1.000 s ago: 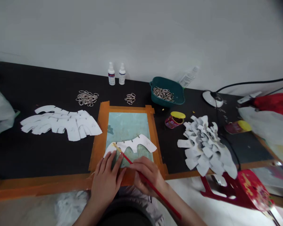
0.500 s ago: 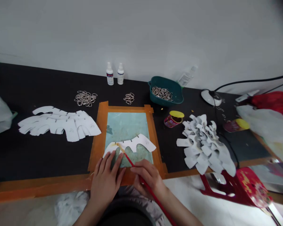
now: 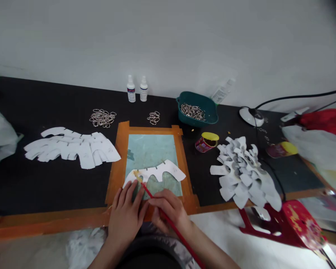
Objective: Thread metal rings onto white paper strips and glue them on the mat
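Note:
A white cut-out piece (image 3: pixel 156 171) with scalloped lower edges lies across a pale blue-green board (image 3: pixel 151 147) framed in brown tape. My left hand (image 3: pixel 126 209) rests with fingers outstretched, its fingertips pressing the piece's left end. In my right hand (image 3: pixel 169 213) is a long red-handled brush (image 3: pixel 173 226), gripped like a pen. Its tip touches the left part of the piece, where a yellowish smear shows. White pieces of similar shape lie in an overlapping stack (image 3: pixel 72 147) on the left and a heap (image 3: pixel 243 175) on the right.
Silver rings lie in piles (image 3: pixel 102 118) and in a green basket (image 3: pixel 197 118). Two white bottles (image 3: pixel 131 91) stand by the wall. A small tin (image 3: pixel 204 144) with a yellow lid sits right of the board, and a red stool (image 3: pixel 299 224) below the table.
My right hand and the brush have shifted a little left and down. The yellowish smear on the piece's left part has grown. My left hand stays on the piece.

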Demonstrator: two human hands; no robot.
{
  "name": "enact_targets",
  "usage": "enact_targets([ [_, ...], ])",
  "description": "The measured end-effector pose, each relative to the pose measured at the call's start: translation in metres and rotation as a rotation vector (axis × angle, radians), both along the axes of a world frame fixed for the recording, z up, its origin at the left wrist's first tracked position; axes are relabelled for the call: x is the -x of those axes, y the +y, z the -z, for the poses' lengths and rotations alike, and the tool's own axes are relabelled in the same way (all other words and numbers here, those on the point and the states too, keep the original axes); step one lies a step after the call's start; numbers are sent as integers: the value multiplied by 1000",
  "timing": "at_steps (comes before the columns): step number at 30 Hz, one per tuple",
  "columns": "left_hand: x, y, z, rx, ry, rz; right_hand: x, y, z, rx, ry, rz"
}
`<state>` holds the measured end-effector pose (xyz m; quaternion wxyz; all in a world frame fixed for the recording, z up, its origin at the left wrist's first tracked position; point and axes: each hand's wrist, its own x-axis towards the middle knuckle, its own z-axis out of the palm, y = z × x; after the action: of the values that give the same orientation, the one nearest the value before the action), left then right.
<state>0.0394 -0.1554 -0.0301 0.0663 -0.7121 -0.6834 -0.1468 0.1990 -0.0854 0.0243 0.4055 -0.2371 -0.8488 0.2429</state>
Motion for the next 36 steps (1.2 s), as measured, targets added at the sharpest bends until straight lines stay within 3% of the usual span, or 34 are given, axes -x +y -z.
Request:
enact_targets([
  [12,-2,2,2,-5,-12,-31,-26,1,0,151,67,191],
  [23,-2,1,0,1,-29,-32,-5,12,-7,238,70,171],
  [32,-3,1,0,-3,-26,-28,-18,14,-18,191,37,281],
  [36,-3,2,0,4,-34,-30,-17,14,-18,185,69,251],
])
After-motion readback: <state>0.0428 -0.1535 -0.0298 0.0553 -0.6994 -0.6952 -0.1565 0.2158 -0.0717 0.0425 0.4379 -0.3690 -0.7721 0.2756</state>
